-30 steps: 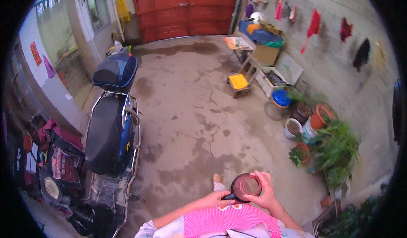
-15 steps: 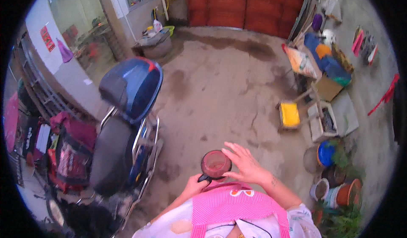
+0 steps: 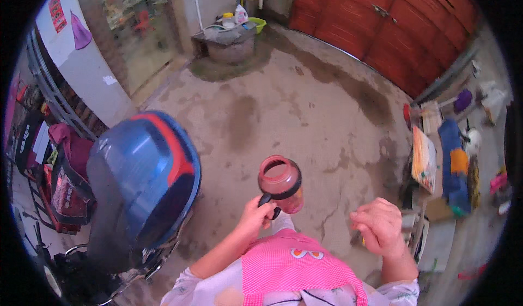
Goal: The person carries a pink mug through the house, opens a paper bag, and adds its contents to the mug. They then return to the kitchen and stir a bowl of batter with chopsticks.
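A translucent reddish jug (image 3: 281, 179) with a black band and a black handle (image 3: 268, 201) was held out in front of the person's body, above the concrete floor (image 3: 310, 126). Its open mouth faced up toward the camera; whether it leaned a little was hard to judge. The left hand (image 3: 255, 216) was closed around the handle, bearing the jug alone. The right hand (image 3: 379, 228) was raised well apart from it, to the right, with its fingers bent in toward the palm; whether they pinched anything could not be told.

Just below the jug was a pink checked apron (image 3: 299, 259) with a white-and-orange patch on it, worn over a pale patterned top (image 3: 215, 284). To the left stood a motor scooter, its blue top case (image 3: 150, 170) marked by a red strip. Beyond that lay a maroon bag (image 3: 71, 191), near the wall.

Farther ahead, a white bottle (image 3: 241, 15) stood on a low stone washstand (image 3: 231, 50), with a lime-green basin (image 3: 257, 24) just beside it. A red metal gate (image 3: 376, 25) closed off the far side. At the right, a blue cloth (image 3: 455, 167) and an orange one (image 3: 459, 161) lay heaped near the wall.
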Motion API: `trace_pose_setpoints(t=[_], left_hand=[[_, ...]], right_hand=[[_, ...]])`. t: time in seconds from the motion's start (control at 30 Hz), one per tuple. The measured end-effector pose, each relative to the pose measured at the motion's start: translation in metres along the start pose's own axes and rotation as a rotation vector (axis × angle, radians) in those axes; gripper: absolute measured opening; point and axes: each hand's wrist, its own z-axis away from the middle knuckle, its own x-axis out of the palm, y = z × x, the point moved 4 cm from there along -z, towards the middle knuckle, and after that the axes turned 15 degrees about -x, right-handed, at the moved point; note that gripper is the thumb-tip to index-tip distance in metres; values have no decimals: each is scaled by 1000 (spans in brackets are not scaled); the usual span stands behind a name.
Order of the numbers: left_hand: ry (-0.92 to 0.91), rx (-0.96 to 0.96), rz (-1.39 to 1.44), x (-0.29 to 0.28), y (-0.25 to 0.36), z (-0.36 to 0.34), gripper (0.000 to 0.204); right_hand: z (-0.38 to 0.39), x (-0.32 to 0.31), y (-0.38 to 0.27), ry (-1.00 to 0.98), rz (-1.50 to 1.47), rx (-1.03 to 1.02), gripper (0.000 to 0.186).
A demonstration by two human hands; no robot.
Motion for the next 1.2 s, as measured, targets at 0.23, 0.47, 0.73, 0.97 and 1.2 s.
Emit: trace_pose_setpoints(t=[0.23,0.47,0.73,0.97,1.2], left_hand=[[468,116,-106,-19,139,-136,12],[543,146,382,-57,284,-205,11],[464,287,470,-184,483,-339,15],[751,348,369,-322,643,-380,13],[891,297,359,-472,825,-471,14]], right_hand=[[-239,46,174,28,-338,-629,25],[-399,123,281,80,-622,-1028,26],[-544,221,475,75,-426,-711,23],[-681,414,709,-89,-482,-462,15],[-893,636,858,46,-1081,62,32]])
